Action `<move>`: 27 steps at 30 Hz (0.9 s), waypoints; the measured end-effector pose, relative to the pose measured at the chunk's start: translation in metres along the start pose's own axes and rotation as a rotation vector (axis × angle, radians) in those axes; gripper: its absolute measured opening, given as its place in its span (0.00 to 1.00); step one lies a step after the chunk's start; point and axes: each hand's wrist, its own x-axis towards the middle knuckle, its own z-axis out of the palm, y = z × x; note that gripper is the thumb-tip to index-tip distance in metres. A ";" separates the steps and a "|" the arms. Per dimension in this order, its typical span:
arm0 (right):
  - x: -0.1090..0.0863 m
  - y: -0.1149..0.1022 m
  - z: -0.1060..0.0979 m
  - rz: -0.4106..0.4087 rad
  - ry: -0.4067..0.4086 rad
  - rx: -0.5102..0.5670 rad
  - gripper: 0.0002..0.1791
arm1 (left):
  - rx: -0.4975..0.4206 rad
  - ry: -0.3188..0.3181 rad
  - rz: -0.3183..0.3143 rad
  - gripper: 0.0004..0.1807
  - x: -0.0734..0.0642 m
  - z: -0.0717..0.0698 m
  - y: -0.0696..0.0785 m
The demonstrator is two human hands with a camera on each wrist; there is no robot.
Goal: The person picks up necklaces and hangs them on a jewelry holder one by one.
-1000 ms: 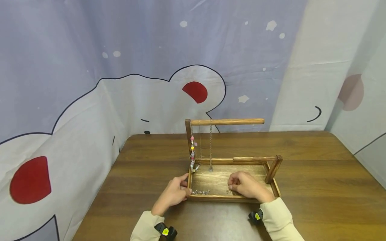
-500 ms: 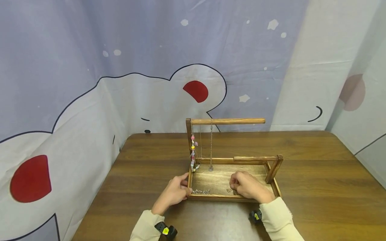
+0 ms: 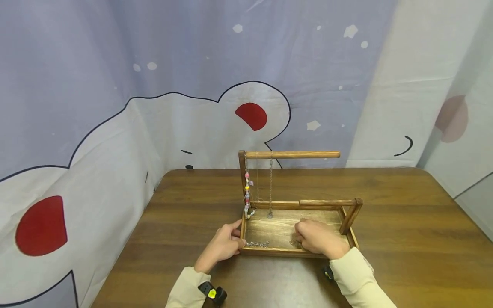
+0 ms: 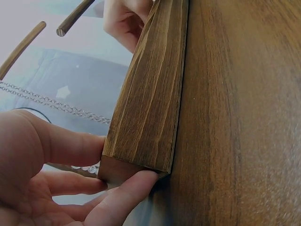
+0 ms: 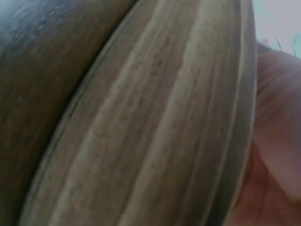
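Note:
My left hand (image 3: 221,244) grips the front left corner of a wooden jewelry stand's tray (image 3: 277,252); the left wrist view shows fingers and thumb against the corner's faces. Inside the tray, toward the front right, my right hand (image 3: 319,238) is low with curled fingers, pinching at a fine thin chain (image 3: 294,242), partly hidden by the fingers. A chunky silver chain (image 3: 257,244) lies along the tray's front left. From the upper bar (image 3: 296,154) hang a colorful beaded necklace (image 3: 247,188), a very thin necklace (image 3: 257,184) and a silver necklace (image 3: 271,184) with a pendant.
A shorter, lower bar (image 3: 327,202) runs leftward from the post (image 3: 352,217) at the tray's right end. The stand rests on a brown wooden table (image 3: 408,231). Printed fabric (image 3: 185,55) hangs behind and at both sides.
My right hand has shifted slightly rightward and its wrist has turned; the fine chain has bunched closer under the fingers. My left hand keeps its grip on the corner.

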 end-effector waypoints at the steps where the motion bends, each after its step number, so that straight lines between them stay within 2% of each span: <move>1: 0.001 -0.002 -0.001 -0.006 -0.013 -0.029 0.14 | 0.001 0.000 -0.003 0.37 0.000 -0.001 0.000; 6: 0.004 -0.005 -0.002 -0.005 -0.078 -0.090 0.13 | 0.018 0.006 -0.007 0.37 0.000 -0.001 0.001; 10: 0.005 -0.001 -0.001 -0.013 -0.097 -0.047 0.14 | 0.011 0.008 -0.009 0.37 0.000 -0.001 0.001; 15: 0.001 0.007 -0.001 -0.026 -0.096 0.106 0.16 | 0.014 0.018 -0.001 0.37 0.000 0.001 0.000; 18: -0.002 0.013 -0.001 -0.026 -0.090 0.211 0.12 | 0.022 0.017 -0.002 0.37 -0.001 0.002 0.000; 27: -0.009 0.024 -0.002 0.036 -0.041 0.487 0.04 | 0.019 0.009 -0.019 0.36 0.000 0.001 -0.001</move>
